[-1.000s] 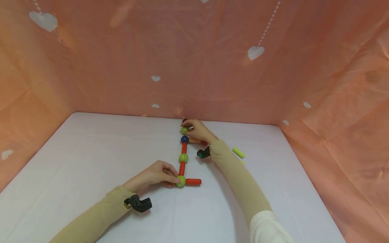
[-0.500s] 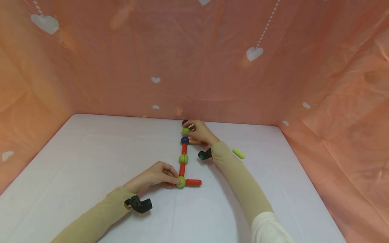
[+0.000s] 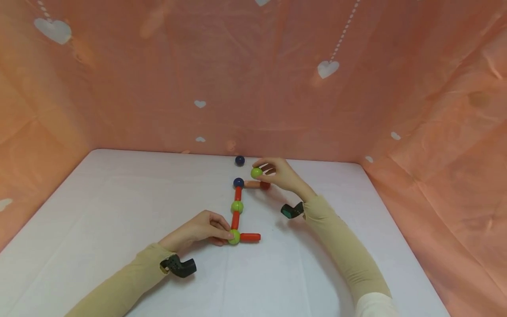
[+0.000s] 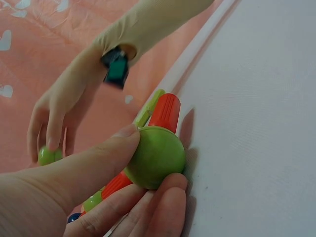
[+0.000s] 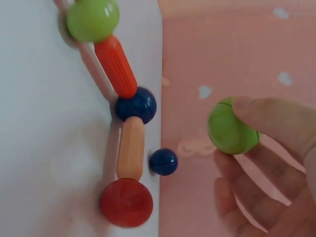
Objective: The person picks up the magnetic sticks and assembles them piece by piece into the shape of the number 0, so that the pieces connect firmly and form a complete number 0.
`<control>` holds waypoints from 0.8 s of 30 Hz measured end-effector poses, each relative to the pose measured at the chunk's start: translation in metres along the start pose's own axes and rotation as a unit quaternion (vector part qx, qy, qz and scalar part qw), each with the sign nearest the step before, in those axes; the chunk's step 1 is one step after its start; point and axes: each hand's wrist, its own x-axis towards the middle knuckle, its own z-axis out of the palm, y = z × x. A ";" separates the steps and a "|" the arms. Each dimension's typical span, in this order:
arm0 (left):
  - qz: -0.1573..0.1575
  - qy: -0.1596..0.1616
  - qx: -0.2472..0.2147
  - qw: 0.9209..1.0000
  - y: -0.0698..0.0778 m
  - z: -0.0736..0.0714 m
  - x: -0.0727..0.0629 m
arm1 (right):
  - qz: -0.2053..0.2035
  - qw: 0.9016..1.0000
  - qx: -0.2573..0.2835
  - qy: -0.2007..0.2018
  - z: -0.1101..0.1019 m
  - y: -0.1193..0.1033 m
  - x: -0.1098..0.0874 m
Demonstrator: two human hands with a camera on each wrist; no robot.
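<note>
While the left hand [image 3: 203, 228] pinches a shiny green plastic-looking ball [image 3: 234, 237] in front of the dark blue plastic-looking corner ball [image 3: 238, 182], maybe to keep its two ridged red sticks [image 3: 235, 220] steady, another smooth dark blue ball [image 3: 240, 160] sits alone behind that corner ball; to the corner ball's right, the right hand [image 3: 282, 175] pinches a loose shiny green ball [image 3: 256, 173], perhaps held up so it won't bump the ridged peach stick [image 3: 252, 184]

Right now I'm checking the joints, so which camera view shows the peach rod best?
The right wrist view: the peach rod appears large and whole there, with a blue ball at one end and a red ball at the other. The head view shows it smaller, near the right hand; the left wrist view doesn't show it.
</note>
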 end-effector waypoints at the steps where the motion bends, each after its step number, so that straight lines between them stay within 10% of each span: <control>1: 0.001 -0.001 0.000 1.000 0.000 0.000 0.000 | 0.003 1.000 0.001 -0.004 -0.001 -0.003 -0.006; 24: 0.003 -0.011 0.001 1.000 -0.001 -0.006 0.001 | 0.066 0.991 0.042 -0.112 0.038 -0.005 -0.116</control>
